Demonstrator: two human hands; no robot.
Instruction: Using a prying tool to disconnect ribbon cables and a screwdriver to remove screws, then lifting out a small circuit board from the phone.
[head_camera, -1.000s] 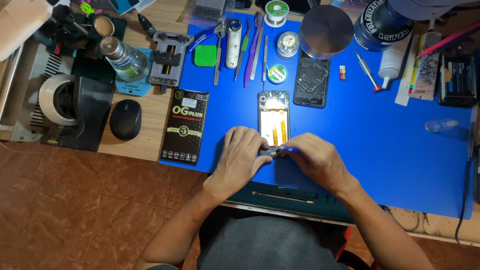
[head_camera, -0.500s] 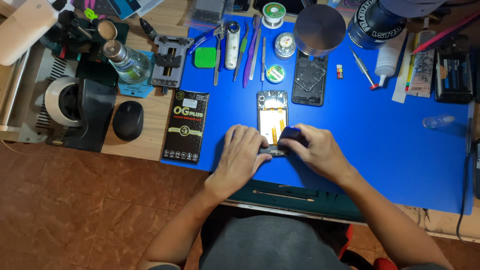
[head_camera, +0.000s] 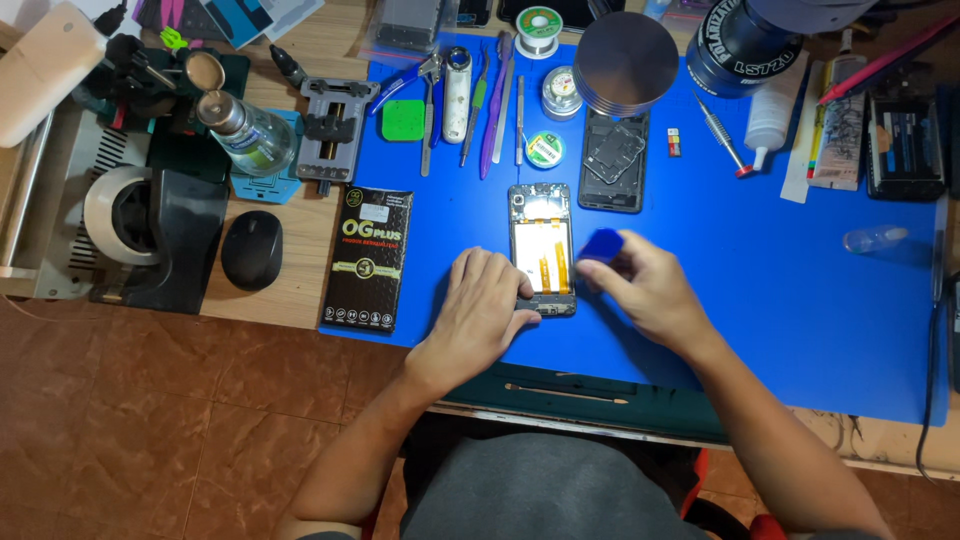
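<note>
A: Head view, quick pass. What's in hand?

B: Opened phone (head_camera: 541, 250), back off, lying flat on the blue mat (head_camera: 780, 300), near its front edge. Orange flex strips show inside it. Left hand (head_camera: 483, 318) lies on the mat at the phone's lower left corner, fingers curled against the frame, pinning it down.

A: Right hand?

B: Right hand (head_camera: 648, 290) sits just right of the phone, fingers closed narrow around a small blue pick (head_camera: 602, 244), tip held beside the phone's right edge. Can't tell if it touches the frame.

A: Step?

B: Looks like teardown or pry work along the frame, mid-way I'd judge: internals exposed, nothing lifted out. Next move would need the pick tip set into the seam at a shallow angle, left hand bracing so the phone doesn't slide, and care near the flex strips.

A: Surroundings?

B: Black box (head_camera: 367, 259) left of the left hand, a second dark phone shell (head_camera: 612, 160) above, tweezers (head_camera: 495, 100) beyond, mouse (head_camera: 251, 249) off the mat.
</note>
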